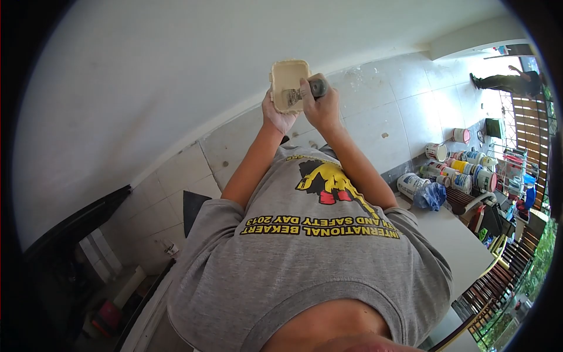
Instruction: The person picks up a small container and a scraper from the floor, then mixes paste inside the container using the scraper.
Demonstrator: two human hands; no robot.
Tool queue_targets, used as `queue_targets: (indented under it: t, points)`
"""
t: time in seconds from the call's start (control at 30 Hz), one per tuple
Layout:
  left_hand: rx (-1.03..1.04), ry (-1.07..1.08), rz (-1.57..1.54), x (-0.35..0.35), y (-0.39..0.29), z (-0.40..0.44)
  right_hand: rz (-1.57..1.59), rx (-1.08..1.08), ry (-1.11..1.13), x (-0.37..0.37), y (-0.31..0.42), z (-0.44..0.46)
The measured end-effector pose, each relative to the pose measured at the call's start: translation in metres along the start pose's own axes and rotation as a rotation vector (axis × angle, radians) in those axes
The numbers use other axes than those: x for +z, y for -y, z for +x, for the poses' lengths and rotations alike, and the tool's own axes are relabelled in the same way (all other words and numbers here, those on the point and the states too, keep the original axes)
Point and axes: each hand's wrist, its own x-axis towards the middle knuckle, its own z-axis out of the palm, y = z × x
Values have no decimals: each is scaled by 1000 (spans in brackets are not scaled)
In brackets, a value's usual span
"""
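My left hand (pixel 280 116) is wrapped around the lower left side of a small cream plastic tub (pixel 291 66), held out in front of me near the white wall. Pale paste, like filler, coats the tub's inside and rim. In my closed right hand (pixel 322 111) is a putty knife (pixel 318 87) with a dark rounded handle. Its smeared blade reaches into the tub and lies against the paste or the inner wall; exactly which I cannot tell. The fingers under the tub are partly hidden.
The white wall (pixel 170 76) runs along the left and ahead. Paint buckets (pixel 436 152) and a blue plastic bag (pixel 430 196) stand at the right, near a pale tabletop (pixel 448 237). Another person (pixel 511 82) stands at the far right. A dark-edged opening (pixel 76 226) lies at lower left.
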Motion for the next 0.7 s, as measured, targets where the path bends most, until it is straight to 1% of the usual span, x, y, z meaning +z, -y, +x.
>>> queue_targets:
  t: [0.03,0.13,0.23,0.3,0.33,0.43,0.53,0.63,0.7]
  points:
    - [1,12,-7,-3,1,-2,-28,18,45,1,-1,2]
    - [21,64,2,-2,-5,6,61,-79,-87,-1,4,0]
    - [11,64,22,-10,1,-4,-42,19,36,-3,2,0]
    - [-3,117,12,-7,-3,2,60,-4,-65,-4,3,1]
    - [20,142,74,-2,-2,-1,113,-14,-110,-5,2,1]
    - [27,62,57,-11,-1,4,9,20,37,-3,-6,2]
    - [-4,140,59,-13,-3,4,125,-35,-86,-4,-4,-1]
    - [7,124,75,-19,-3,6,20,-24,-11,-1,-6,-5]
    - [-6,106,43,-19,-1,4,22,-18,-40,-5,-7,-4]
